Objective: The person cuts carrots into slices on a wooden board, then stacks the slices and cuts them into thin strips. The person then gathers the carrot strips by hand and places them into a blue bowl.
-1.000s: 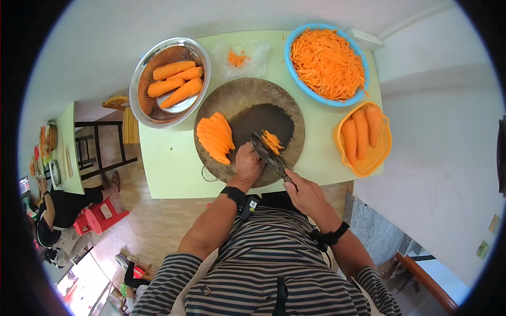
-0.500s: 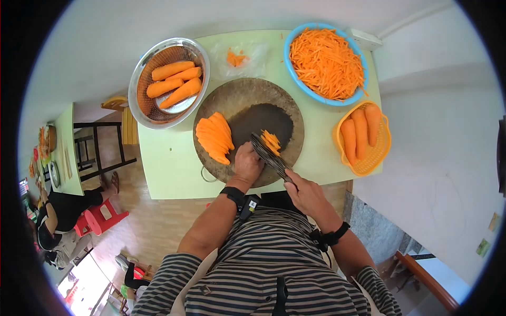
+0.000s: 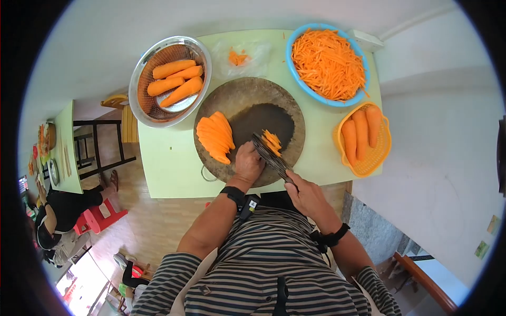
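Observation:
My right hand (image 3: 305, 194) is wrapped round the handle of a dark kitchen knife (image 3: 270, 152). Its blade stands on edge, slanting across the front of a round chopping board (image 3: 247, 89). Tight against the blade's left side, my left hand (image 3: 250, 162) rests on the board with fingers curled; what lies beneath them is hidden. Cut carrot strips (image 3: 272, 141) lie just right of the blade. On the board's left sits a fanned pile of carrot slices (image 3: 215, 137).
A metal colander (image 3: 136, 100) with several peeled carrots stands back left, by a plastic bag (image 3: 258, 58) with carrot scraps. Back right is a blue basin (image 3: 291, 66) of shredded carrot; a yellow basket (image 3: 377, 158) of carrots is at right. Another person (image 3: 66, 213) sits far left.
The view has shifted very slightly. Both hands, the knife and the carrot pieces keep almost the same places on the board.

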{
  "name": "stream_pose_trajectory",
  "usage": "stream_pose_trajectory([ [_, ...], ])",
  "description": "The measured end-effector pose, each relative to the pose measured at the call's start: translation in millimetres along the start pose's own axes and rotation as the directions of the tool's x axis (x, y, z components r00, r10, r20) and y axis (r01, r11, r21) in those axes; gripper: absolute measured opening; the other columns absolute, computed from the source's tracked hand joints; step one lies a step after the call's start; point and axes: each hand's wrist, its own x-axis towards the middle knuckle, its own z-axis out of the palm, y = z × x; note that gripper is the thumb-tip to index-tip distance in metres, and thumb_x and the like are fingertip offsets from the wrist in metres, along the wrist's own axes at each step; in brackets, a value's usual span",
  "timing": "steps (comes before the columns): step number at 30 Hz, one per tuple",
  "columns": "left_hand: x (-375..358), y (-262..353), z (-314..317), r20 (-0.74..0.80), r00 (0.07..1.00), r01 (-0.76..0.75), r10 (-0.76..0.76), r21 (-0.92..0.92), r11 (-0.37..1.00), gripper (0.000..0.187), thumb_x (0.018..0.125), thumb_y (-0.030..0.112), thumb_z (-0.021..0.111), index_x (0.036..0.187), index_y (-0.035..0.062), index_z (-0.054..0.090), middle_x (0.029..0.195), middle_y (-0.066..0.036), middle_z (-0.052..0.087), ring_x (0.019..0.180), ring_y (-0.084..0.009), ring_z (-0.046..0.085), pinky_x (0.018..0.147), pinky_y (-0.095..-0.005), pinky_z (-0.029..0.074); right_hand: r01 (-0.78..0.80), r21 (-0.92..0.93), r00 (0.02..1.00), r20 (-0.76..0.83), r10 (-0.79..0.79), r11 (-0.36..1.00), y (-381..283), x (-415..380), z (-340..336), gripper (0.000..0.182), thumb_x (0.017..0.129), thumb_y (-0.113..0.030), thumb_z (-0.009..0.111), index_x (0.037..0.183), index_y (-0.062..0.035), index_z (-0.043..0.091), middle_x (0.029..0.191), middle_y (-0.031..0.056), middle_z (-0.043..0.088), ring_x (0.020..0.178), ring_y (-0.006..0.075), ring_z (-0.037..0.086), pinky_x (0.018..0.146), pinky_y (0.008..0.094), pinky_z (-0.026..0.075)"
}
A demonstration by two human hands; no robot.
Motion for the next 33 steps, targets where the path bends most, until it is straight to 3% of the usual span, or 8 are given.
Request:
stream_pose_trajectory([
  [4, 1.6, 0.4, -1.7, 0.018, 1.000, -0.017, 0.017, -0.005, 1.000, 0.035, 0.061, 0.001, 0.075, 0.095, 0.0100, 0.073, 0.095, -0.009, 0.064, 0.088, -0.0335, 0.062, 0.078, -0.0436, 0.050, -0.040, -0.100, 0.999, 0.023, 0.043, 0.994, -2.0, 6.7, -0.3, 0.043, 0.101, -0.035, 0.056, 0.135, -0.0082, 0.058, 0.097, 0.0231, 0.072, 0.088, 0.0419, 0.070, 0.077, 0.0490, 0.056],
  [8, -1.3, -3.7, 3.9, -0.013, 0.999, -0.049, 0.049, -0.014, 0.999, 0.037, 0.061, 0.001, 0.075, 0.096, 0.0098, 0.072, 0.095, -0.009, 0.063, 0.087, -0.0333, 0.062, 0.078, -0.0437, 0.049, -0.022, -0.022, 1.000, 0.013, 0.022, 1.000, -1.2, 13.8, -1.0, 0.041, 0.101, -0.029, 0.057, 0.134, -0.0044, 0.059, 0.099, 0.0248, 0.071, 0.090, 0.0442, 0.069, 0.079, 0.0476, 0.055],
  [14, -0.1, 1.3, -0.4, 0.060, 0.997, 0.048, -0.048, 0.003, 0.999, 0.036, 0.062, -0.003, 0.074, 0.097, 0.0075, 0.074, 0.103, -0.011, 0.069, 0.094, -0.0343, 0.065, 0.082, -0.0427, 0.052, -0.036, 0.003, 0.999, 0.027, 0.036, 0.999, -1.1, -2.3, -8.0, 0.043, 0.101, -0.035, 0.056, 0.134, -0.0074, 0.059, 0.098, 0.0222, 0.073, 0.087, 0.0420, 0.070, 0.075, 0.0495, 0.056],
  [16, 0.5, -0.4, -0.2, 0.048, 0.999, 0.017, -0.017, 0.007, 1.000, 0.032, 0.061, 0.001, 0.076, 0.092, 0.0089, 0.072, 0.092, -0.009, 0.063, 0.087, -0.0321, 0.062, 0.077, -0.0433, 0.050, -0.026, -0.027, 1.000, 0.001, 0.026, 0.999, -1.4, -2.0, -5.7, 0.042, 0.101, -0.034, 0.056, 0.133, -0.0080, 0.060, 0.099, 0.0213, 0.073, 0.088, 0.0418, 0.070, 0.076, 0.0496, 0.055],
  [19, -1.8, -2.3, 0.7, 0.007, 1.000, -0.030, 0.030, 0.006, 1.000, 0.030, 0.061, 0.001, 0.076, 0.090, 0.0087, 0.072, 0.093, -0.008, 0.063, 0.087, -0.0320, 0.062, 0.077, -0.0436, 0.049, -0.044, -0.053, 0.999, 0.018, 0.045, 0.998, -6.1, 12.7, -1.9, 0.041, 0.101, -0.029, 0.057, 0.134, -0.0048, 0.059, 0.096, 0.0255, 0.071, 0.088, 0.0448, 0.069, 0.078, 0.0477, 0.055],
  [33, -1.5, -0.9, 0.0, 0.004, 1.000, -0.004, 0.004, -0.008, 1.000, 0.031, 0.061, 0.001, 0.075, 0.091, 0.0095, 0.073, 0.093, -0.008, 0.063, 0.088, -0.0325, 0.062, 0.079, -0.0424, 0.050, -0.025, -0.024, 0.999, 0.025, 0.026, 0.999, -6.6, 12.9, -2.7, 0.040, 0.102, -0.032, 0.056, 0.133, -0.0062, 0.059, 0.097, 0.0239, 0.072, 0.088, 0.0433, 0.069, 0.077, 0.0482, 0.055],
])
